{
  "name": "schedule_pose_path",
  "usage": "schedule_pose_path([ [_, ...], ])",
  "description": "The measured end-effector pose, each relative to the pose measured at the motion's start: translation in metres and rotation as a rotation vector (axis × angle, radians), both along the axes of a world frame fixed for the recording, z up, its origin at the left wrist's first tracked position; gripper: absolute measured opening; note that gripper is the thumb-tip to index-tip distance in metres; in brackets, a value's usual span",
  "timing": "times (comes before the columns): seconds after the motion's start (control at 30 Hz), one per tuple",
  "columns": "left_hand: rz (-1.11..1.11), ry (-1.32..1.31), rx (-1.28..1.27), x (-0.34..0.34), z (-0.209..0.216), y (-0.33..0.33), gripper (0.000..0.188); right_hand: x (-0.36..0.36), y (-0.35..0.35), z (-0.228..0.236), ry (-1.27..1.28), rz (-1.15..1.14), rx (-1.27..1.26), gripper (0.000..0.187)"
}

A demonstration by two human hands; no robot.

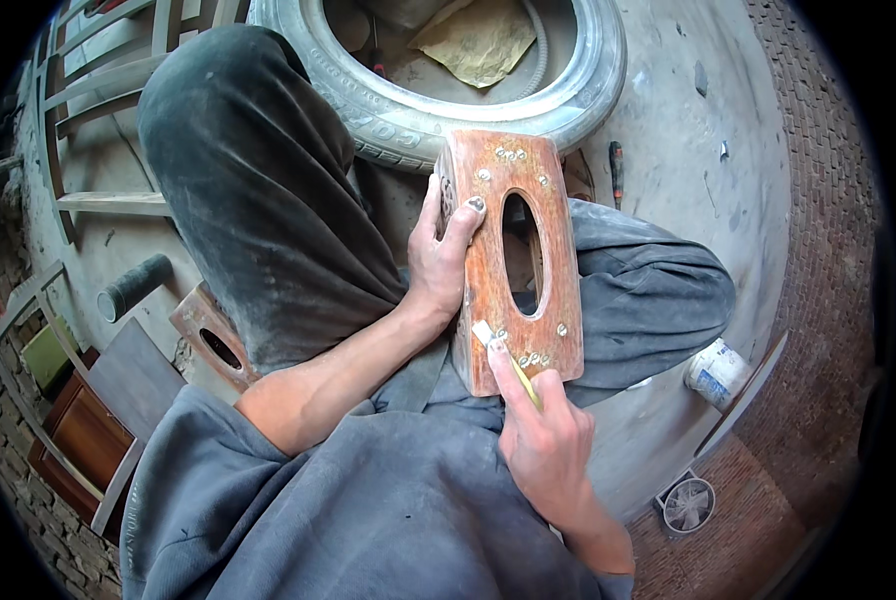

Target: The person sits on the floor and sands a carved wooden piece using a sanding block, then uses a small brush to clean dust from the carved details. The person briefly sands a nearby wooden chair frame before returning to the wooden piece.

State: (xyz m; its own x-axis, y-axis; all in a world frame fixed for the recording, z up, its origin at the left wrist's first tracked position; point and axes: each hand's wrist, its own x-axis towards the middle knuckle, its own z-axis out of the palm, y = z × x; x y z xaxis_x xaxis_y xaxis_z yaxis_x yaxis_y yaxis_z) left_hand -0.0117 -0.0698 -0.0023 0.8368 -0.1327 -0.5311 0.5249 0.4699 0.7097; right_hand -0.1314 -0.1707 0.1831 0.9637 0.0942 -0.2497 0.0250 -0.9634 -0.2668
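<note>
A reddish-brown wooden tissue box cover [476,290] rests over my lap, tilted, with a long oval slot in its top. Small pale inlaid ornaments and round studs dot the face around the slot. My left hand [446,245] grips its left side, thumb on the top face and fingers along the side wall. In my right hand [548,435] is a small toothbrush-like brush [524,378] with a yellow-green handle. Its whitish head touches or hovers just over the lower left stud; which one, I cannot tell. My right forefinger lies along the brush.
A dusty tire [368,120] lies ahead, with yellow sandpaper-like sheet [483,45] inside. A screwdriver [617,172] is on the floor at right, a white tub [718,374] beyond my knee. Left are another slotted box [198,322], a dark cylinder [136,287] and wooden frames [118,203].
</note>
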Motion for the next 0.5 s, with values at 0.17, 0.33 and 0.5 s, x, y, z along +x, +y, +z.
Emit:
schedule_pose_path([
  [0.17, -0.017, -0.004, -0.027, 0.002, 0.007, 0.002, 0.085, -0.001, -0.003, 0.003, 0.035, 0.028, -0.01, 0.066],
  [0.33, 0.005, -0.021, -0.003, -0.001, -0.005, -0.001, 0.083, 0.012, 0.0, 0.002, 0.03, 0.068, -0.029, 0.068],
  [0.5, 0.008, -0.024, -0.009, 0.0, 0.0, -0.001, 0.083, 0.002, 0.001, 0.008, 0.051, 0.044, -0.036, 0.071],
])
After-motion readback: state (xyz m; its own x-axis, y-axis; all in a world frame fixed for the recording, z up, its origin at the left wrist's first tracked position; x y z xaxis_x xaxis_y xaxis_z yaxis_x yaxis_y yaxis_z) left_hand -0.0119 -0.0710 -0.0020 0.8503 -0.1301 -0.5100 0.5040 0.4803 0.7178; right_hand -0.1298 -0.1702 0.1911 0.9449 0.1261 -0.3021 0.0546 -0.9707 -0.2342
